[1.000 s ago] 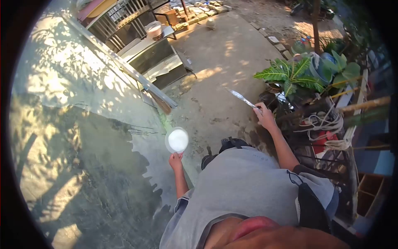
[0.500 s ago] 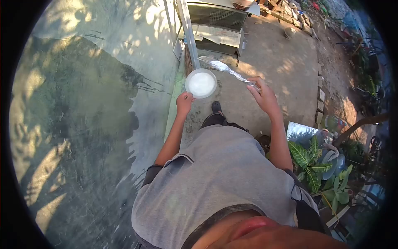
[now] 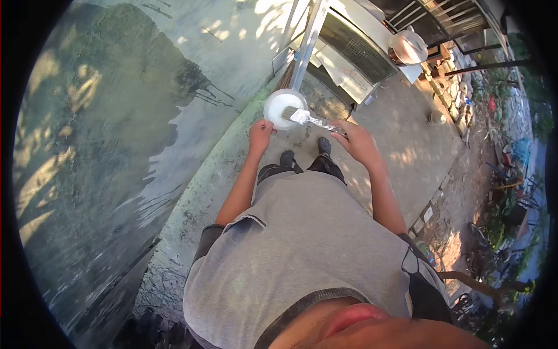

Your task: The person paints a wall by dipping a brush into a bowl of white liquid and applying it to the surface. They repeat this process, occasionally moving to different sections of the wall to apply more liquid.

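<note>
My left hand is closed on the near edge of a round white bowl with white liquid in it. In my right hand is the handle of a paintbrush, smeared with white along its length. The bristles overlap the inside of the bowl in this view. To the left stands a wall with a large dark, wet-looking patch and drip marks running from its edge.
A cabinet with a mesh panel stands ahead, with a white bucket by it. A small pot sits on the concrete floor near stacked bricks. A broom leans by the wall.
The paintbrush has come left and down, from beside the bowl to over it. My view has turned, and both feet now show below the bowl.
</note>
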### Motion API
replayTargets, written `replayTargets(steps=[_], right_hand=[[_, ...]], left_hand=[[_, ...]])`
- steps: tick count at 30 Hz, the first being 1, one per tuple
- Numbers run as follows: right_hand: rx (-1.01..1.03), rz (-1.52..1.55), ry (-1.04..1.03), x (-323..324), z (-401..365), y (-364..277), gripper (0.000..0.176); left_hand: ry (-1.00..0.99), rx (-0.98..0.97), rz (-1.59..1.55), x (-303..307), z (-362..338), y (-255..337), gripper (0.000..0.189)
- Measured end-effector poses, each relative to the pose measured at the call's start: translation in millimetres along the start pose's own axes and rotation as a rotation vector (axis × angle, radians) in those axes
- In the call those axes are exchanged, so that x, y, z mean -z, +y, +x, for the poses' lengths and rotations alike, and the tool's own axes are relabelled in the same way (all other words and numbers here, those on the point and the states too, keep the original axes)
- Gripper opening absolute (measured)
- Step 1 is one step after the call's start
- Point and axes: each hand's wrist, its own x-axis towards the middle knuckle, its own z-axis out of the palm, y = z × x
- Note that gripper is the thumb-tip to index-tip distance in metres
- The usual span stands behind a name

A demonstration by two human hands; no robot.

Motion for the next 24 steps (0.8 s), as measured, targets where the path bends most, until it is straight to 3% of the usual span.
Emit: replayTargets(steps=[11,14,18,22,24], right_hand=[[0.47,-0.131,-0.279,37.3,94.3,65.1,0.032],[0.461,-0.198,-0.385,38.5,108.7,60.5,0.033],[0.598,-0.1,-0.394,32.2,121.9,48.6,0.032],[0.691,-0.023,-0.357,20.0,136.2,28.4,0.033],[0.675,-0.071,-0.448,27.5,137.9,4.3,0.034]], left_hand=[[0.543,0.169,-0.125,-54.7,-54.6,7.1,0.027],[0.665,0.174,-0.162,-70.2,-61.9,-8.4,0.027],[0.744,0.191,-0.253,-75.9,-74.4,-21.3,0.026],[0.838,0.203,-0.34,-66.6,-78.9,-56.3,0.027],[0.873,0.204,-0.334,-53.1,-79.7,-54.8,0.027]])
